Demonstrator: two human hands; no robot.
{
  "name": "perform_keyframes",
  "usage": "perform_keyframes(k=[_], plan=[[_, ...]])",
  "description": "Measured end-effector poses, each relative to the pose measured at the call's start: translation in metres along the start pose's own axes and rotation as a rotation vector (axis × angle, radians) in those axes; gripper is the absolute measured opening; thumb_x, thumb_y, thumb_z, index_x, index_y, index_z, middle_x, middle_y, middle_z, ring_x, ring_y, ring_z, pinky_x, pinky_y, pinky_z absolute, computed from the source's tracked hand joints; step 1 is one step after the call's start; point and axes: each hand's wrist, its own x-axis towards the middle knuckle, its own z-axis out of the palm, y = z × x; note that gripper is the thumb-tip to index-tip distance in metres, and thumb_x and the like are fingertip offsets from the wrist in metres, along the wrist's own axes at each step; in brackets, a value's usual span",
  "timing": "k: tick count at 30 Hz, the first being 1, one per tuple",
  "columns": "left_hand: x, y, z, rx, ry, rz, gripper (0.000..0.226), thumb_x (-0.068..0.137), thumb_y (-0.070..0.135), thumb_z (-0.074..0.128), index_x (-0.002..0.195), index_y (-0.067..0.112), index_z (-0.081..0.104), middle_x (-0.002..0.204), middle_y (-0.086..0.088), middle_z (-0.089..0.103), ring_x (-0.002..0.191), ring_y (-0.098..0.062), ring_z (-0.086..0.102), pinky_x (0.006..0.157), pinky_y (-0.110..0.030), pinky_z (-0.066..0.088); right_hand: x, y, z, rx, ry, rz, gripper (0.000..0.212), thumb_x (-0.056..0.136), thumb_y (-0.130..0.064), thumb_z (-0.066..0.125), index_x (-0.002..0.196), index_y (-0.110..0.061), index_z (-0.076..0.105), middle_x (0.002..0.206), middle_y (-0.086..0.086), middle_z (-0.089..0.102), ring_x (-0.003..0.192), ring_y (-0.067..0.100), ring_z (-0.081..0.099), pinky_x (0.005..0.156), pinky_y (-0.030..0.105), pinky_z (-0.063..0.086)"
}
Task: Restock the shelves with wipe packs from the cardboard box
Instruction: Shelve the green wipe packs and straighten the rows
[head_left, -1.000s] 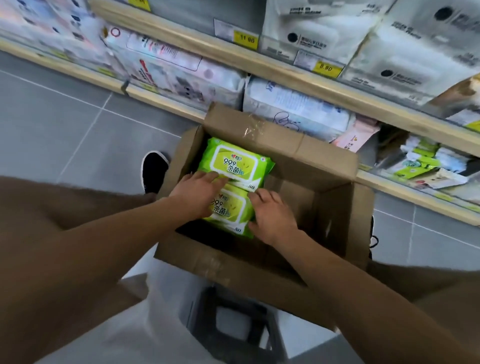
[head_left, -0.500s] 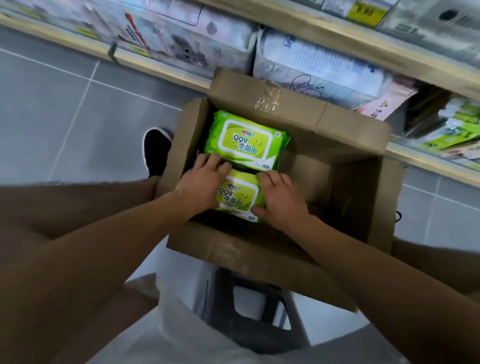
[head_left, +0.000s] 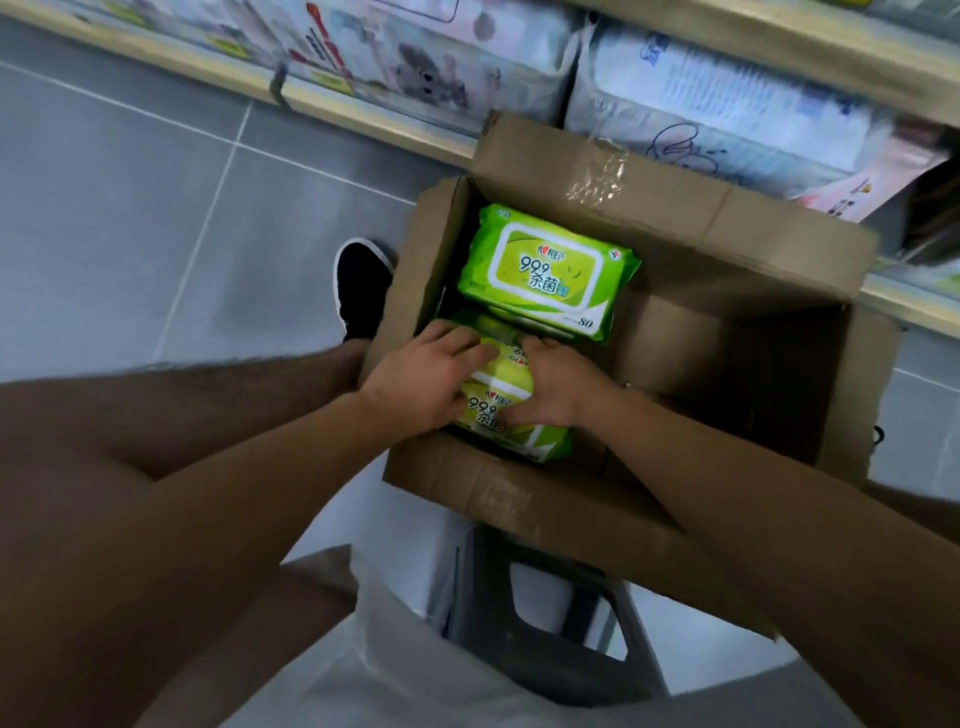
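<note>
An open cardboard box (head_left: 524, 499) stands on the floor in front of me. A green wipe pack (head_left: 545, 270) lies flat at the far side of its left half. Nearer me sits a stack of green wipe packs (head_left: 493, 410). My left hand (head_left: 421, 379) grips the stack's left side and my right hand (head_left: 561, 384) grips its right side, fingers curled over the far edge. The upper pack of the stack is tilted up between my fingers. The right half of the box looks dark and bare.
The lowest wooden shelf (head_left: 363, 114) runs behind the box, filled with large white and pink tissue bags (head_left: 717, 104). My black shoe (head_left: 361, 291) rests left of the box on grey tiles. A dark plastic stool (head_left: 561, 613) stands under me.
Both hands have slid further over the near packs and closed on their sides; the top pack has tipped up. The view has shifted down towards the box.
</note>
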Motion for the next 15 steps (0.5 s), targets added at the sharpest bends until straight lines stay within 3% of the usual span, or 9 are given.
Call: perform_keyframes(k=[3, 7, 10, 15], plan=[[0.011, -0.003, -0.016, -0.11, 0.094, -0.092, 0.063, 0.068, 0.057, 0.058, 0.113, 0.014, 0.066, 0.11, -0.008, 0.062, 0.108, -0.032, 0.052, 0.083, -0.045, 0.053, -0.016, 0.004, 0.003, -0.021, 0.074, -0.008, 0.1, 0.056, -0.061, 0.079, 0.135, -0.016, 0.039, 0.126, 0.01, 0.051, 0.112, 0.03, 0.053, 0.089, 0.038, 0.048], [0.046, -0.002, -0.027, -0.082, 0.242, -0.146, 0.057, 0.078, 0.051, 0.054, 0.121, 0.015, 0.063, 0.121, -0.011, 0.061, 0.112, -0.033, 0.052, 0.095, -0.038, 0.043, -0.046, 0.027, -0.007, -0.166, 0.155, 0.016, 0.105, 0.058, -0.063, 0.077, 0.142, -0.021, 0.031, 0.132, 0.006, 0.047, 0.117, 0.029, 0.048, 0.097, 0.041, 0.043], [0.079, 0.001, -0.022, -0.044, 0.159, -0.19, 0.061, 0.081, 0.041, 0.058, 0.137, 0.018, 0.049, 0.141, -0.01, 0.048, 0.128, -0.036, 0.041, 0.106, -0.042, 0.036, -0.068, 0.052, -0.016, -0.151, 0.171, 0.069, 0.105, 0.06, -0.061, 0.078, 0.144, -0.022, 0.029, 0.135, 0.005, 0.045, 0.12, 0.029, 0.046, 0.101, 0.041, 0.04], [0.13, 0.012, -0.013, -0.046, -0.017, -0.238, 0.07, 0.087, 0.055, 0.044, 0.149, 0.029, 0.022, 0.158, -0.005, 0.017, 0.144, -0.035, 0.012, 0.114, -0.054, 0.019, -0.099, 0.09, -0.022, -0.22, 0.248, 0.16, 0.099, 0.061, -0.06, 0.075, 0.142, -0.025, 0.031, 0.132, 0.003, 0.046, 0.118, 0.028, 0.046, 0.097, 0.04, 0.036]])
